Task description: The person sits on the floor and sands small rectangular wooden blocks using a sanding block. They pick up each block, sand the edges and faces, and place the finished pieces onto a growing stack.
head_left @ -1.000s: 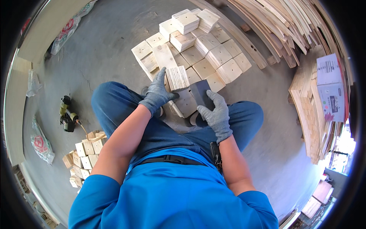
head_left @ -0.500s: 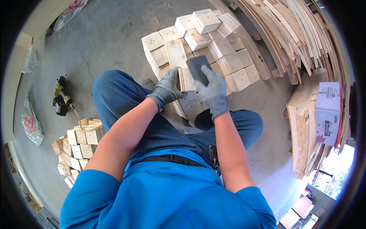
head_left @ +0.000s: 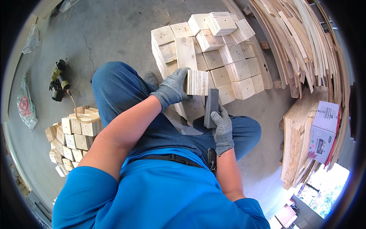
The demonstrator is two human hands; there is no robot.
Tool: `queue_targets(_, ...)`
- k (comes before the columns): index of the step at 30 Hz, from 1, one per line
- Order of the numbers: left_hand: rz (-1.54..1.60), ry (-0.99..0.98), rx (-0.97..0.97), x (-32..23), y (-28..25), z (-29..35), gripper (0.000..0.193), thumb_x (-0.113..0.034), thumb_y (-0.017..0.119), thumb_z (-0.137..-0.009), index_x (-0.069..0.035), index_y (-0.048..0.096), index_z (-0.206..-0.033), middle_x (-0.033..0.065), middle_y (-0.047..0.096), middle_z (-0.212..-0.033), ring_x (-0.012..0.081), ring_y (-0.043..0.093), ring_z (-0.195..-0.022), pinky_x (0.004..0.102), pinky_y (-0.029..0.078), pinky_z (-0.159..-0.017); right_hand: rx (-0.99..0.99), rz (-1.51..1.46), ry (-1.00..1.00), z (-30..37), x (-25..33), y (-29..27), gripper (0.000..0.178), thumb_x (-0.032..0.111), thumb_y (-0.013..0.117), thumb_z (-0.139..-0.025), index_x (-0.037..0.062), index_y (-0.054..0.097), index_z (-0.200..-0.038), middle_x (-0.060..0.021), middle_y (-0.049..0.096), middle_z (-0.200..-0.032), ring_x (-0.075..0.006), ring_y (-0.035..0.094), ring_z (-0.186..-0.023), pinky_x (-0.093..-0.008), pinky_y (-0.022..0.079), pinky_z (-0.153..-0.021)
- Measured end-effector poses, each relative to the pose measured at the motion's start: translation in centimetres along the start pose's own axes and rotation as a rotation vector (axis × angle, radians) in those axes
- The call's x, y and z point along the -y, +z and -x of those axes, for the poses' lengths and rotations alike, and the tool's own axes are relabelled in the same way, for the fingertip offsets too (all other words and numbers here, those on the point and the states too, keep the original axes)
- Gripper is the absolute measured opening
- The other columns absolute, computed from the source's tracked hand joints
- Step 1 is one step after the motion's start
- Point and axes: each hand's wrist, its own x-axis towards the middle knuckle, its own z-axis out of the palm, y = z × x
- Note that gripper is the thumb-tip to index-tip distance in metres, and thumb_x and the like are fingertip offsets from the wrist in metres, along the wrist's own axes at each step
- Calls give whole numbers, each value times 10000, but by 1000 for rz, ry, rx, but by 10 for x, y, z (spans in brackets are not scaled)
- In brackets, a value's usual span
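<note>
Head view.

Item: dark grey rectangular block, held in front of the body, a little right of the midline. Long axis runs away from the wearer, nearly straight up the picture; the far end leans slightly right.

Item: pale, squarish layered wooden bundle, left of and beyond the block. Its layer lines run away from the wearer. The block's far end sits just beside the bundle's near right corner; contact cannot be told.

Surroundings: large pile of pale wooden blocks beyond and to the right, hemming the bundle in on its far side; blue-trousered knees to either side. Grey concrete floor extends left of the pile, and also from the right knee to a printed white carton.

Grip: grey-gloved left hand, partly spread, grasps the bundle's left side, fingers far, thumb near. Grey-gloved right hand, closed about the block's near right part, thumb and fingers bent.
</note>
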Motion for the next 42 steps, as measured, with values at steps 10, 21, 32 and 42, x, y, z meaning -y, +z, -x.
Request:
queue_targets(10,15,-15,18,-5,-3,0,1103,-246,1002,-641,-94,419,-1565,222,561,-1474,425,575,-1386,438,489,-1180,53,234,-148,-120,47,29,662,246,753,-1001,-85,537,-1532,-188,693,-1386,-224,683,-1200,-347,543,-1058)
queue_targets(21,-3,20,1,2,3,-1,1093,-318,980,-662,-92,418,-1572,209,557,-1481,409,587,-1377,439,496,-1174,66,176,-81,-65,20,-7,659,236,737,-1007,-115,528,-1524,-199,685,-1389,-209,660,-1223,-330,522,-1083)
queue_targets(32,-2,28,21,3,-1,-1,1080,-308,971,-674,-85,416,-1572,217,553,-1470,423,578,-1379,446,490,-1180,-123,868,-541,-8,38,16,626,190,858,-871,-3,657,-1431,-196,666,-1369,-326,652,-1258,-432,509,-1114)
queue_targets(42,22,37,-16,8,3,-3,1109,-349,997,-688,-69,409,-1586,234,541,-1509,435,550,-1410,446,461,-1198,-208,1362,-693,-107,73,73,650,302,873,-820,136,699,-1423,-250,604,-1397,-461,600,-1257,-536,484,-1090)
